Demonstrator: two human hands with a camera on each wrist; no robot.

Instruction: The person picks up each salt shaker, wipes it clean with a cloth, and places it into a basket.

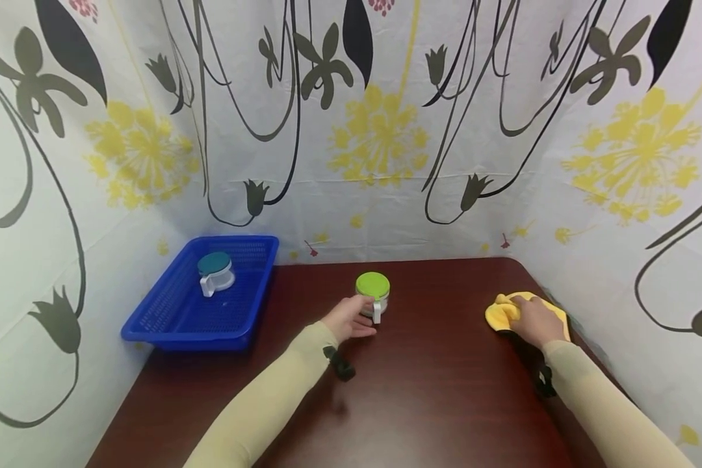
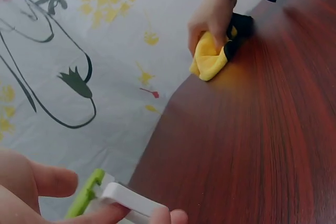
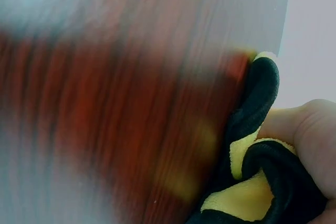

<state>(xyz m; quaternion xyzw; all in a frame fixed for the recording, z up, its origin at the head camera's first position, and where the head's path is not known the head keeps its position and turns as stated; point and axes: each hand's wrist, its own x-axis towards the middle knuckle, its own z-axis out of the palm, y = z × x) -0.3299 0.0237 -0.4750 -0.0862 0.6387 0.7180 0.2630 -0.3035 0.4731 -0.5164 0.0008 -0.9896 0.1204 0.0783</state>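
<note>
A small clear jar with a lime green lid (image 1: 372, 285) and a white handle (image 1: 377, 312) stands at the table's back middle. My left hand (image 1: 348, 318) is at its handle side, the thumb (image 2: 55, 181) apart from the lid and the fingers near or touching the handle; exact contact is partly hidden. On the right, my right hand (image 1: 537, 322) grips a bunched yellow cloth (image 1: 501, 313) against the tabletop. Its black edging and underside show in the right wrist view, where folds of the cloth (image 3: 244, 198) lie by the thumb.
A blue plastic basket (image 1: 193, 341) sits at the back left. Inside it is a similar jar with a teal lid (image 1: 214, 262) and a white handle. The dark red-brown table (image 1: 433, 390) meets patterned curtains (image 1: 386, 221) at the back and sides.
</note>
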